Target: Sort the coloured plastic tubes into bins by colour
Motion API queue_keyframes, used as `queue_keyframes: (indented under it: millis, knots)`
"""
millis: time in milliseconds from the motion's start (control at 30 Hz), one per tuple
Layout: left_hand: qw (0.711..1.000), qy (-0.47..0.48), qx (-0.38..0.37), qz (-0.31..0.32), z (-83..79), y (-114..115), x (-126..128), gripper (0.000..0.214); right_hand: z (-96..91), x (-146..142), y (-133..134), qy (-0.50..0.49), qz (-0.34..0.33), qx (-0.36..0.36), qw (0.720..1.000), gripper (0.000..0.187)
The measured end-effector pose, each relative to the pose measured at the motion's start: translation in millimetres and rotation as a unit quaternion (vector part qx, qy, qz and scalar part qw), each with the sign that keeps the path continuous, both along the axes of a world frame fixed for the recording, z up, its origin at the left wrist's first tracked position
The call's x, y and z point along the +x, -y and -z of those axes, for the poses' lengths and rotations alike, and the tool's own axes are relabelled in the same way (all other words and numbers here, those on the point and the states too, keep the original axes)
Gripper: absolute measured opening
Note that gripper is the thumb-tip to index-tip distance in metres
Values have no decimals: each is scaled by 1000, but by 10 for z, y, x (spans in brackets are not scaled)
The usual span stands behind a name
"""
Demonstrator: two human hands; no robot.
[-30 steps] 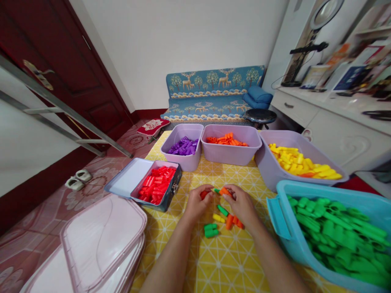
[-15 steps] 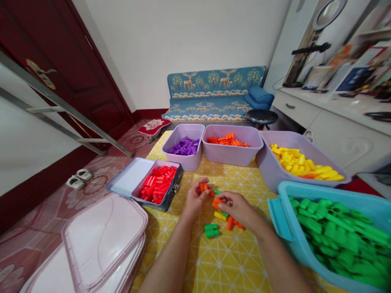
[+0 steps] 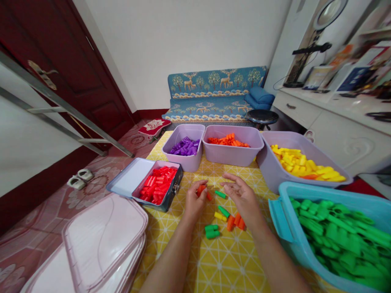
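Orange pc prob. btwn L hand fingertips.

Bare hands, seemingly slender forearms

Tin box holds heaped pieces; loose pieces right of it, lid stack in front, shoes left on floor. Three tubs behind-right of it, sofa farther back.

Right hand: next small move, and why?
I'd probably have the right hand pinch the farthest loose green piece: that hand is open with no piece visible in it, and the green piece lies on the yellow cloth near its fingertips, while the left hand is occupied, holding an orange piece.
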State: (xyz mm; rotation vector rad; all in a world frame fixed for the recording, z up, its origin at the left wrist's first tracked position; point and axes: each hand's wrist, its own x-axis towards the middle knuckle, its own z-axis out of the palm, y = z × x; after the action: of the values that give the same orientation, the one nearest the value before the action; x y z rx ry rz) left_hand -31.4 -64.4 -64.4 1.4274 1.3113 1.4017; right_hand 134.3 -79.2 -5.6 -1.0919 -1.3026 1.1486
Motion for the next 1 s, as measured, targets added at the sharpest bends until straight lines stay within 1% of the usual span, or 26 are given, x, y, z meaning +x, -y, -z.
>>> queue_keyframes:
  millis: [67, 133, 200, 233, 300, 400, 467, 533, 600, 667, 733, 800, 900, 1000]
  knots:
    - [996, -81, 32, -9, -3, 6, -24, 25, 143, 77, -43, 111, 17, -11, 994, 34]
    - [988, -149, 49, -13, 0, 14, -39, 25, 267, 146, -79, 222, 28, -5, 975, 32]
    - [976, -209, 54, 0, 6, 24, -38, 27, 356, 186, -94, 305, 17, -6, 952, 36]
    - [971, -233, 56, 13, 9, 30, -29, 31, 389, 189, -93, 332, 9, -9, 943, 40]
    - [961, -265, 64, 49, 13, 43, 3, 38, 440, 159, -80, 363, -7, 0, 932, 48]
    - [955, -272, 74, 92, 14, 59, 62, 45, 497, 54, -58, 388, -20, 44, 920, 56]
    - [955, -269, 73, 105, 12, 66, 87, 46, 527, -5, -57, 396, -19, 61, 916, 56]
    - [955, -266, 68, 110, 6, 69, 88, 45, 541, -15, -67, 397, -13, 59, 916, 52]
    - [958, -256, 65, 109, -4, 69, 72, 42, 520, 28, -78, 397, -15, 55, 916, 42]
    - [961, -245, 62, 109, -19, 67, 52, 39, 450, 100, -77, 406, -21, 53, 912, 32]
    - [961, -247, 61, 114, -36, 66, 40, 35, 341, 163, -55, 431, -26, 53, 901, 20]
    - [955, -264, 59, 121, -51, 69, 39, 32, 219, 186, -10, 463, -33, 53, 884, 13]
    - [946, -290, 57, 130, -65, 77, 50, 27, 92, 137, 76, 500, -61, 39, 863, 14]
    - [945, -293, 56, 134, -75, 85, 57, 23, 76, 53, 130, 527, -79, 16, 846, 14]
